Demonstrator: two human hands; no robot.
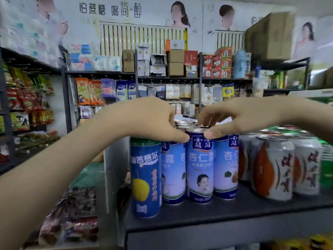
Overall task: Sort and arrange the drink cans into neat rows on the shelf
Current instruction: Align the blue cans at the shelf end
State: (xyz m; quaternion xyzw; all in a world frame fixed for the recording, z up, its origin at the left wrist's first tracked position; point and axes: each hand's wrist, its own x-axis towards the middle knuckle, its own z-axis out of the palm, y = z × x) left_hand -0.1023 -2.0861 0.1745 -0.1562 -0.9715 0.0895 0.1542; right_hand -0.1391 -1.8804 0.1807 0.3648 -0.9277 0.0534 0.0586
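Three blue-and-white almond drink cans (pixel 199 168) stand in a row on the dark shelf (pixel 225 215), with more can tops behind them. A taller blue pear drink can (pixel 146 177) stands at their left. My left hand (pixel 149 120) curls over the top of the left almond can (pixel 173 170), thumb along its front rim. My right hand (pixel 239 118) grips the can tops from the right, thumb tip at the middle can's rim and fingers curled behind it. White-and-orange cans (pixel 273 170) stand to the right, green cans (pixel 327 166) at the far right.
The shelf's front strip before the cans is bare. Left of the shelf, bagged snacks (pixel 72 213) lie lower down. Racks of hanging packets (pixel 100 91) and boxes (pixel 176 62) fill the back wall. Yellow items (pixel 306 242) show below the shelf edge.
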